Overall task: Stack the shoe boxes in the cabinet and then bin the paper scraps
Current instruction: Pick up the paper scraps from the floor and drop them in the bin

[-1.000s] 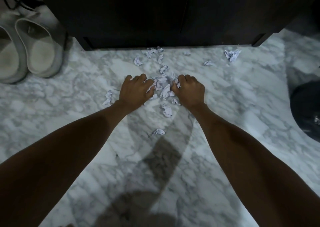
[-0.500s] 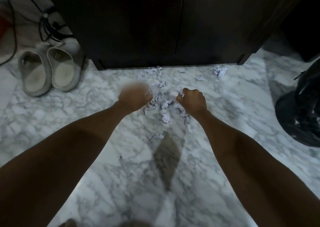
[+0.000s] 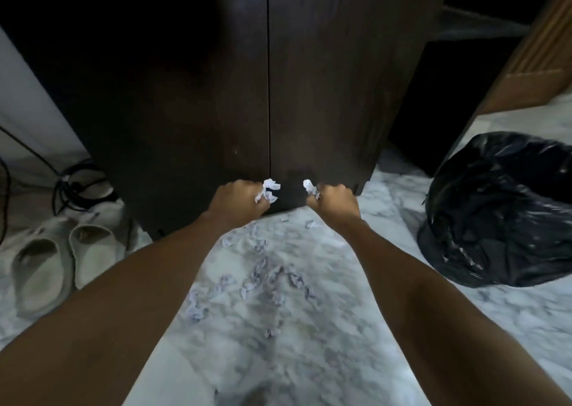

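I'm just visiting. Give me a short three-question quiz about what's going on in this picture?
1. True or false: both hands hold paper scraps.
2. The black bin bag lies on which side of the person: A left, B right, C behind?
3. Fill in: loose scraps lie on the marble ____.

Key:
1. True: the left hand and right hand each grip paper scraps.
2. B: the bin bag.
3. Floor; loose scraps.

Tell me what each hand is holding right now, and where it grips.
Both hold paper scraps. The left hand is fisted round a bunch that sticks out past its fingers; the right hand likewise, with a scrap poking out.
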